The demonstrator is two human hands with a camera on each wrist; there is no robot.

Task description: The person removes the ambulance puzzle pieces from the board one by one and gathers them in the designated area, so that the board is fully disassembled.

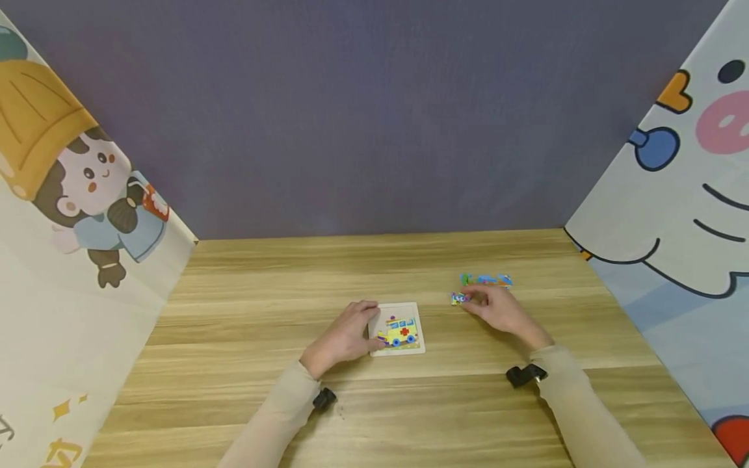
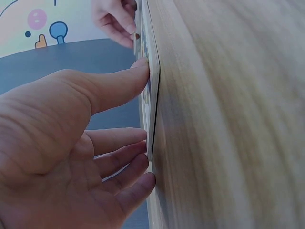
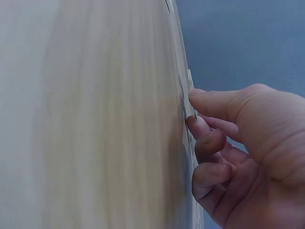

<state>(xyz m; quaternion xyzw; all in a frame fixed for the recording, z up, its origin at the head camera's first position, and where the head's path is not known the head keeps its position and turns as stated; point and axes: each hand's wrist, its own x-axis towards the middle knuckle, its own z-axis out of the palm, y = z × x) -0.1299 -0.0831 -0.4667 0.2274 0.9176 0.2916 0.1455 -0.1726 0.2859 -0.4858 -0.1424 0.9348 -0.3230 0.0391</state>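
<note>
A square wooden puzzle board (image 1: 398,359) lies on the table, its tray partly filled with pieces that show a yellow ambulance (image 1: 402,331). My left hand (image 1: 346,335) rests at the board's left side, the thumb on its lower left part and the other fingers by the upper left edge. In the left wrist view those fingers look fairly straight. To the right of the board, my right hand (image 1: 500,309) pinches a small colourful puzzle piece (image 1: 459,299) between thumb and index finger, low over the table. Several loose puzzle pieces (image 1: 486,279) lie just beyond this hand, partly hidden by it.
The wood-grain table (image 1: 281,273) meets a dark grey panel (image 1: 374,117) at the back. Printed cartoon walls stand at the left and right. Each wrist wears a small black camera, such as the right one (image 1: 525,375).
</note>
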